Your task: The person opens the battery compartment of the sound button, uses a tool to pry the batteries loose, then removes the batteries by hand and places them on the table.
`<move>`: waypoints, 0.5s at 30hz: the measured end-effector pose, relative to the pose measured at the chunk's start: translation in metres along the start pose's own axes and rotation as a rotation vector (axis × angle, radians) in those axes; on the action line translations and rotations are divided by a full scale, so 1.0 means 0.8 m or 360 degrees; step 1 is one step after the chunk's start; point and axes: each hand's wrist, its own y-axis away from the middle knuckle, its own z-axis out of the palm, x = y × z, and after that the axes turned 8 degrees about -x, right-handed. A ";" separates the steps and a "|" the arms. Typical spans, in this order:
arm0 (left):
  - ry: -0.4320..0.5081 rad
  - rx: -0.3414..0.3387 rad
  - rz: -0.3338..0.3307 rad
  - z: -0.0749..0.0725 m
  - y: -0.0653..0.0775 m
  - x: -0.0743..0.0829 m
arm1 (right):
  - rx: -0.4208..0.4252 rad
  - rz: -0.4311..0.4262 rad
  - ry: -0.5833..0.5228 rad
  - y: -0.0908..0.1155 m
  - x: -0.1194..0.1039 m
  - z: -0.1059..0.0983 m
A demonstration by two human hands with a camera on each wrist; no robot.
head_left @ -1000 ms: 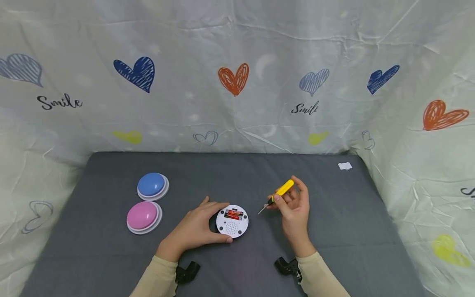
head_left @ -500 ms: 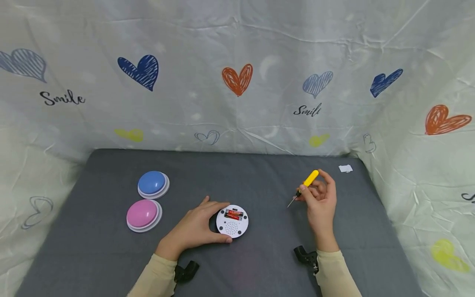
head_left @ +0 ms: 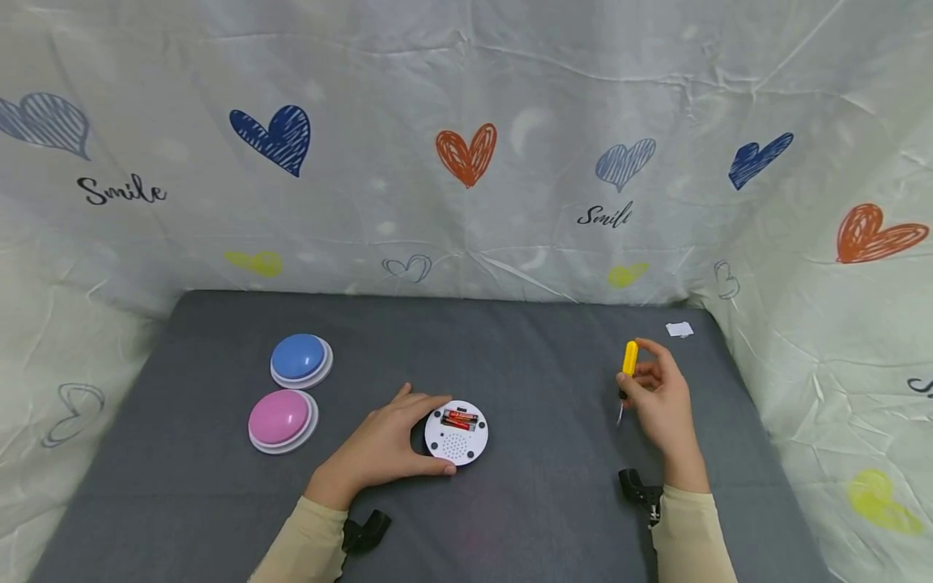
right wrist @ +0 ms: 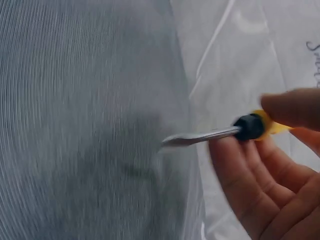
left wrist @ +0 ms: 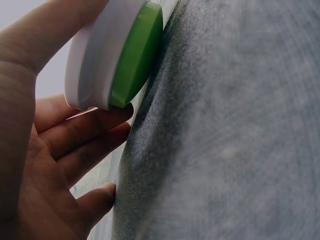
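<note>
My left hand grips the rim of a round white push button, thumb at the near side and fingers at the far side. It lies upside down, and two red batteries show in its open compartment. Underneath, the left wrist view shows its green dome facing the cloth. Well to the right, my right hand pinches a screwdriver by its yellow handle. The flat-tipped metal shaft points down toward the table; in the right wrist view it is slightly blurred.
A blue push button and a pink push button stand dome up at the left of the grey cloth-covered table. A small white piece lies at the back right. A printed curtain hangs behind.
My right hand has moved to the right with the screwdriver, away from the white button. The screwdriver has turned from slanted to nearly upright. My left hand keeps its hold.
</note>
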 end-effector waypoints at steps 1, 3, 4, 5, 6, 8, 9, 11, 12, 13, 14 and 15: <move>-0.0004 0.0000 0.0002 0.000 0.000 0.000 | -0.0040 0.0023 0.0068 -0.001 0.002 -0.002; -0.0009 0.0002 0.0009 0.000 0.000 0.000 | -0.0118 0.0055 0.0198 -0.002 0.006 -0.006; -0.0010 0.0002 0.0014 0.000 0.000 0.000 | -0.0156 0.0073 0.0252 -0.002 0.007 -0.008; -0.0013 0.0004 0.0020 -0.001 0.000 0.000 | -0.0187 0.0096 0.0293 -0.003 0.009 -0.009; -0.0016 0.0006 0.0027 -0.001 -0.001 0.000 | -0.0217 0.0124 0.0325 -0.003 0.010 -0.010; -0.0020 0.0009 0.0038 -0.001 -0.001 0.000 | -0.0273 0.0180 0.0366 -0.003 0.011 -0.012; -0.0024 0.0011 0.0046 -0.001 -0.001 0.000 | -0.0291 0.0206 0.0377 -0.003 0.012 -0.013; -0.0027 0.0011 0.0054 -0.002 -0.001 0.000 | -0.0318 0.0248 0.0401 -0.003 0.015 -0.014; -0.0028 0.0013 0.0057 -0.002 -0.001 0.000 | -0.0329 0.0262 0.0412 -0.003 0.017 -0.014; -0.0029 0.0013 0.0060 -0.002 -0.002 0.001 | -0.0338 0.0268 0.0434 -0.002 0.018 -0.015; -0.0031 0.0013 0.0061 -0.002 -0.002 0.001 | -0.0348 0.0273 0.0457 -0.002 0.019 -0.016; -0.0034 0.0014 0.0063 -0.002 -0.002 0.001 | -0.0356 0.0276 0.0479 -0.002 0.021 -0.016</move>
